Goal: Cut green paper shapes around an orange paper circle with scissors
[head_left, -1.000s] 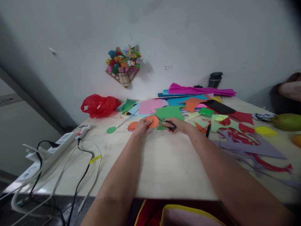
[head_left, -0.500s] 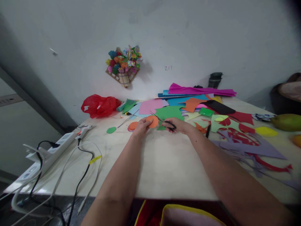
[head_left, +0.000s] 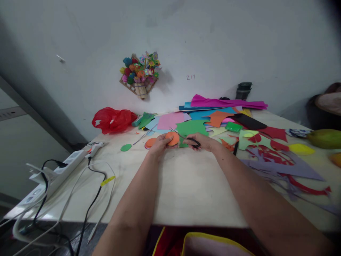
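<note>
An orange paper circle (head_left: 174, 138) is pinched between the thumb and fingers of my left hand (head_left: 161, 145). My right hand (head_left: 200, 141) is wrapped round the black handles of a pair of scissors (head_left: 194, 142), whose thin blades point up and left behind the circle. Just left of my left hand lie more orange circles (head_left: 150, 142), stacked with a reddish edge showing below. A green circle (head_left: 126, 147) rests farther left. Beyond both hands spreads a green sheet with cut edges (head_left: 193, 127).
Coloured sheets (head_left: 170, 121) and a black phone-like slab (head_left: 249, 121) lie at the back. Paper scraps (head_left: 277, 156) cover the right side. A red plastic bag (head_left: 114, 120) sits back left. A power strip (head_left: 64, 167) with loose cables runs along the left edge.
The orange circle has turned a little in my left hand, and that hand's fingers now show beneath it. The scissors have barely moved.
</note>
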A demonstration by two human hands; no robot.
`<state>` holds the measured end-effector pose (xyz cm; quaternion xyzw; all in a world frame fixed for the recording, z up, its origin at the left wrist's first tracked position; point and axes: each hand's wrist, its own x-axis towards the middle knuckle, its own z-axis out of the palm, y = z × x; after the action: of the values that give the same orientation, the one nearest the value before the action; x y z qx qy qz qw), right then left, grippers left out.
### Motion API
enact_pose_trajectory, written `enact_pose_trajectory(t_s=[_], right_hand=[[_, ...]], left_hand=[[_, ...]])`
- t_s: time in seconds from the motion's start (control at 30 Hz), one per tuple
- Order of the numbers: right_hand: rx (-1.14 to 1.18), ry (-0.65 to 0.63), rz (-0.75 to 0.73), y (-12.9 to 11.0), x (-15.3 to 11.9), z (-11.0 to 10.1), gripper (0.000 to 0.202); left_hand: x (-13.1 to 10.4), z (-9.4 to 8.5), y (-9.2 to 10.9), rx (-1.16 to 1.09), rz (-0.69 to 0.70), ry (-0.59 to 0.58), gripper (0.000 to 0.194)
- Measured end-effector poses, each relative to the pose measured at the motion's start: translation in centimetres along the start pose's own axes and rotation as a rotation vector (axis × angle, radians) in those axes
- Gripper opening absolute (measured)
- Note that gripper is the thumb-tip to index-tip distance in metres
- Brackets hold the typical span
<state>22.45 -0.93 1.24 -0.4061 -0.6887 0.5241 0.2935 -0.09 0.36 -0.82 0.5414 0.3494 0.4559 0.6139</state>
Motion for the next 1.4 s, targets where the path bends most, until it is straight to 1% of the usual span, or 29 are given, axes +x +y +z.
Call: enact_pose_trajectory(t_s=[0.33, 0.57, 0.7, 0.93, 1.1, 1.27, 1.4], right_hand=[[0.007, 0.005, 0.004, -0.31, -0.30, 0.09, 0.029], [-0.001, 0.007, 0.012, -0.27, -0.34, -0.03, 0.028], [-0.007, 0.010, 0.023, -0.38, -0.42, 0.02, 0.027], [-0.023, -0.001, -0.004, -0.39, -0.46, 0.14, 0.031], [-0.021, -0.002, -0.004, -0.35, -0.42, 0.10, 0.033], [-0.002, 0.009, 0.018, -0.27, -0.35, 0.01, 0.033], [0.007, 0.004, -0.003, -0.31, -0.37, -0.01, 0.034]], left_hand=[[0.13, -0.04, -0.17, -0.015, 0.014, -0.019, 0.043], [-0.02, 0.02, 0.05, -0.020, 0.017, -0.032, 0.036], [-0.03, 0.13, 0.12, -0.015, -0.001, -0.018, 0.032], [0.15, 0.10, -0.13, -0.010, -0.018, -0.031, 0.035], [0.03, 0.30, 0.07, -0.006, -0.014, -0.025, 0.036], [-0.20, 0.48, 0.39, -0.005, -0.012, -0.020, 0.033], [-0.21, 0.35, 0.35, 0.000, -0.011, -0.030, 0.029]])
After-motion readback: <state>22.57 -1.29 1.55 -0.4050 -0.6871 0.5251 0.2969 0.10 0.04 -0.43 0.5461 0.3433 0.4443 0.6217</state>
